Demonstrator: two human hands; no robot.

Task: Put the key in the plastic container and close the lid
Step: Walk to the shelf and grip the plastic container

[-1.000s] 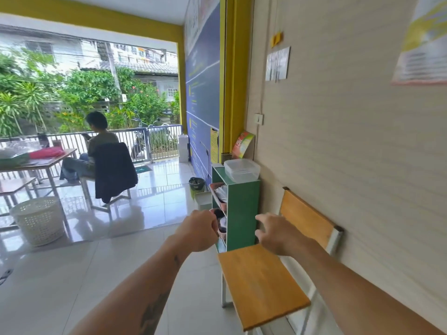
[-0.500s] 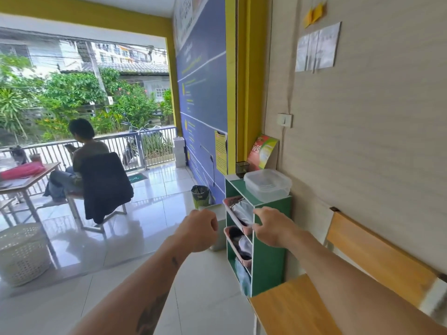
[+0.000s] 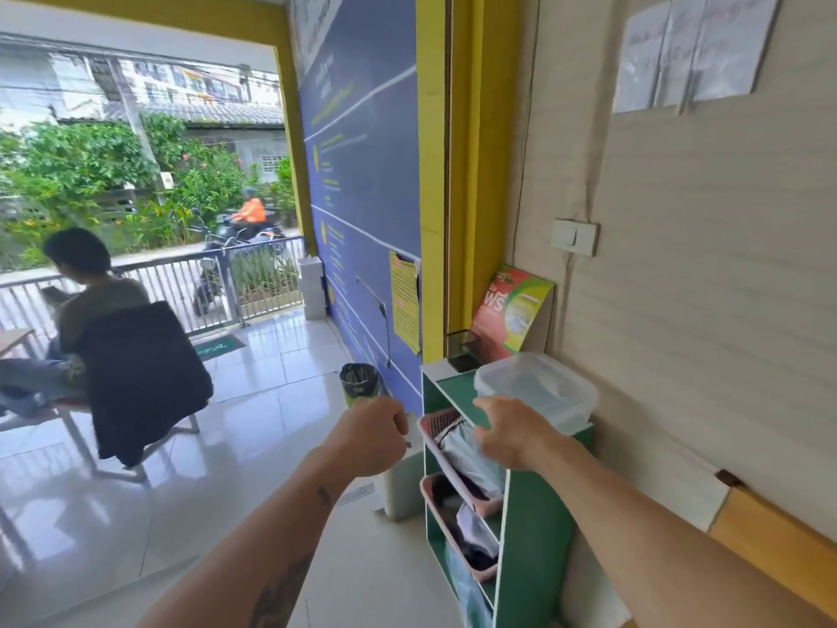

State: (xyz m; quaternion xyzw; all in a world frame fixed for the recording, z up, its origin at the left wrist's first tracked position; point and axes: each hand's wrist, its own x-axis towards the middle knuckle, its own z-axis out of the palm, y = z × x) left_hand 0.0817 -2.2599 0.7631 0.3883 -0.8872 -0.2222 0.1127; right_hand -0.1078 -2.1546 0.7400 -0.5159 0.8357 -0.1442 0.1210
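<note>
A clear plastic container point(image 3: 550, 389) with its lid on stands on top of a green shelf unit point(image 3: 536, 541) against the right wall. My right hand point(image 3: 509, 435) reaches over the shelf's front top edge, just short of the container, fingers loosely apart and holding nothing. My left hand point(image 3: 369, 439) is a closed fist to the left of the shelf, at about the same height. A small metal tip, which looks like the key point(image 3: 407, 444), pokes out of the fist on its right side; the rest of it is hidden.
Pink baskets point(image 3: 437, 426) of cloth fill the shelf's open front. A dark box point(image 3: 464, 351) and a red-green sign point(image 3: 512, 310) stand behind the container. A wooden bench point(image 3: 770, 550) is at right, a black bin point(image 3: 359, 383) and a seated person point(image 3: 104, 310) at left.
I have come closer to the green shelf. My right hand has gone from beside the bench up to the shelf's top edge near the container. The left fist stays closed.
</note>
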